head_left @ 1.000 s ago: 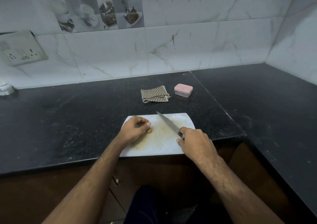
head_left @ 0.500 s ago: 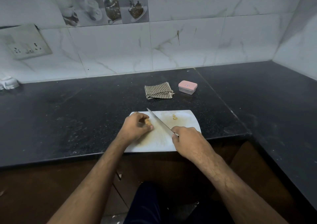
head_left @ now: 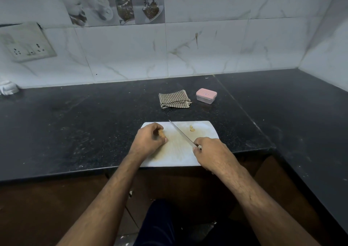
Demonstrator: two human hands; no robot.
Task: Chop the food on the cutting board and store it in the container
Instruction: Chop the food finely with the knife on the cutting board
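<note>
A white cutting board (head_left: pixel 177 157) lies at the front edge of the black counter. My left hand (head_left: pixel 147 141) pinches a small tan piece of food (head_left: pixel 161 133) down on the board's left side. My right hand (head_left: pixel 211 151) grips the handle of a knife (head_left: pixel 180 131), whose blade slants up and left across the board, a little right of the held food. Two small cut bits (head_left: pixel 191 128) lie on the board beyond the blade. A small clear container with a pink lid (head_left: pixel 206 95) stands shut further back on the counter.
A folded checked cloth (head_left: pixel 174 99) lies left of the container. The black counter (head_left: pixel 75 125) wraps round to the right along the tiled wall. A socket plate (head_left: pixel 26 42) hangs on the wall at left, with a white object (head_left: pixel 7 87) below it.
The knife blade has drawn slightly away to the right of the held food. Two cut bits that showed up half a second ago still lie beyond the blade. The camera view has shifted a little.
</note>
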